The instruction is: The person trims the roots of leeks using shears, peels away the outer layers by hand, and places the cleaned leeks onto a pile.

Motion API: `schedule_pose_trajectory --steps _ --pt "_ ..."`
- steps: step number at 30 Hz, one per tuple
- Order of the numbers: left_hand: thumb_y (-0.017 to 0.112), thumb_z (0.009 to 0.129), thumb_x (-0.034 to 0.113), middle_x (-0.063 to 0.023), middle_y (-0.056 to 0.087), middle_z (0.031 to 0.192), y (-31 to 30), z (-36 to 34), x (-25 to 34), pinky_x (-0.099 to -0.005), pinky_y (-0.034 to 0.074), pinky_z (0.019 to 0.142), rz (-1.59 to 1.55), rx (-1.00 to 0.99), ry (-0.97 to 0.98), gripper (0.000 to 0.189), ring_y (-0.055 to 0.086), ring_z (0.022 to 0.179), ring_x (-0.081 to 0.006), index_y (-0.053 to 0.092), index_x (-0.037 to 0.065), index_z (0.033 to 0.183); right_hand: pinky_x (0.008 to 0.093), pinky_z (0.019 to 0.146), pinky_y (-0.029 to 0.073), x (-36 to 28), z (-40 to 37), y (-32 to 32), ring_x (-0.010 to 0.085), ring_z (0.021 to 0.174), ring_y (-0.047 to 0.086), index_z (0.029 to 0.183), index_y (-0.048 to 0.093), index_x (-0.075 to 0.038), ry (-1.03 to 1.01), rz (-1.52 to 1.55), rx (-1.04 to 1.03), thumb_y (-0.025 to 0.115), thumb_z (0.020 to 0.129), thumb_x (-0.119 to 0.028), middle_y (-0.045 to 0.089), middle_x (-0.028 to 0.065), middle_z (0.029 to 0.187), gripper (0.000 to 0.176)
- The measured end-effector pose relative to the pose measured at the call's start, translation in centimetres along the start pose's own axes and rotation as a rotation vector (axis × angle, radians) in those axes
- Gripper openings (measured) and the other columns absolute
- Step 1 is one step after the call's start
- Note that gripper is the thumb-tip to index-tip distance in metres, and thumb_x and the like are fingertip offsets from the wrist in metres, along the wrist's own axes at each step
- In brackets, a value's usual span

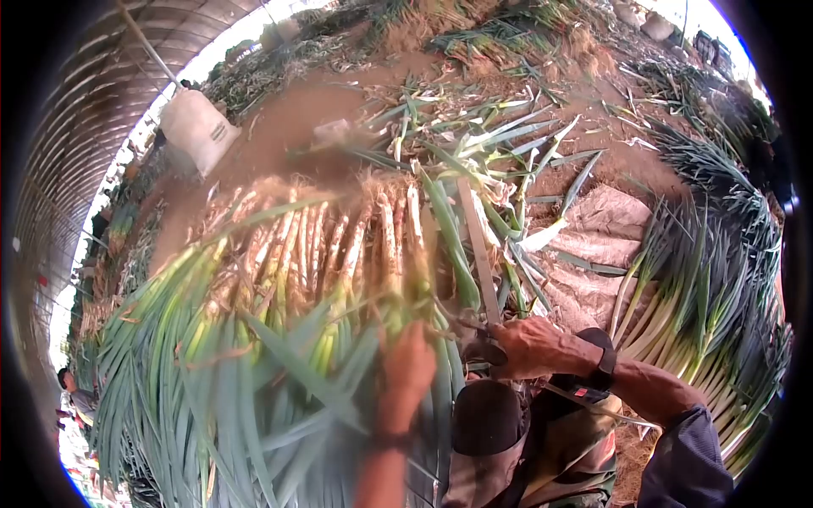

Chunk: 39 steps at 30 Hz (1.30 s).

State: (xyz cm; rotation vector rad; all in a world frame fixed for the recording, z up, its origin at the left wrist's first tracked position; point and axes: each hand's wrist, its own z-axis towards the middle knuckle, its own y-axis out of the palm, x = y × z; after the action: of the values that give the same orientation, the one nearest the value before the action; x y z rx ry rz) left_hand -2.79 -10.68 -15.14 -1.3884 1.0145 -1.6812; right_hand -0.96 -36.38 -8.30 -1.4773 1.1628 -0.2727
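Note:
Soil-covered leeks [343,245] lie side by side, roots away from me and green leaves towards me. My left hand [408,364], blurred, is closed around a leek [392,254] where its pale stalk turns green. To the right, my right hand [533,345] is closed on something dark near my knee; its shape is unclear. A long flat strip [476,245] runs away from beside that hand. Trimmed leaves [449,220] lie along the strip.
Cleaned leeks [686,313] are piled at the right, beside a crumpled brown sack [597,229]. A full white sack [196,127] stands at the upper left. Loose leaves [500,135] and more leek heaps cover ground farther back. A person [78,394] is at the far left edge.

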Motion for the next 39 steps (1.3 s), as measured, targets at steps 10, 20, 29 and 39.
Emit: schedule_pose_trajectory --steps 10,20,29,39 --pt "0.061 0.093 0.025 -0.0237 0.067 0.102 4.5 4.4 -1.1 -0.0472 0.058 0.062 0.246 -0.063 -0.026 0.036 0.071 0.078 -0.0394 0.056 0.001 0.119 0.0476 0.064 0.052 0.6 4.1 -0.2 0.0391 0.067 0.066 0.104 0.058 0.006 0.015 0.043 0.112 0.071 0.078 -0.041 0.066 0.0218 0.076 0.055" --pt "0.066 0.087 0.036 -0.0202 0.063 0.102 6.9 5.1 -0.7 -0.0413 0.051 0.084 0.246 0.114 -0.062 0.052 0.063 0.095 -0.0316 0.060 -0.006 0.117 0.0421 0.055 0.052 2.4 10.0 -0.8 0.0266 0.056 0.062 0.096 0.060 0.003 0.084 0.012 0.170 0.070 0.083 -0.052 0.062 0.0128 0.068 0.058" --pt "0.068 0.088 0.034 -0.0255 0.063 0.115 8.0 5.1 -0.9 -0.0359 0.058 0.071 0.316 0.172 0.066 0.069 0.070 0.089 -0.0267 0.044 -0.010 0.135 0.0396 0.057 0.052 4.8 15.2 -1.2 0.0228 0.055 0.059 0.091 0.061 0.002 0.114 0.065 0.234 0.069 0.082 -0.045 0.061 0.0080 0.068 0.049" --pt "0.074 0.075 0.029 -0.0166 0.068 0.085 6.0 8.2 -0.7 -0.0427 0.057 0.065 0.068 -0.013 -0.214 0.050 0.068 0.070 -0.0314 0.060 0.000 0.113 0.0430 0.065 0.054 3.0 12.8 -6.5 0.0320 0.068 0.066 0.097 0.065 0.003 0.206 0.142 0.203 0.069 0.080 -0.046 0.067 0.0171 0.074 0.052"
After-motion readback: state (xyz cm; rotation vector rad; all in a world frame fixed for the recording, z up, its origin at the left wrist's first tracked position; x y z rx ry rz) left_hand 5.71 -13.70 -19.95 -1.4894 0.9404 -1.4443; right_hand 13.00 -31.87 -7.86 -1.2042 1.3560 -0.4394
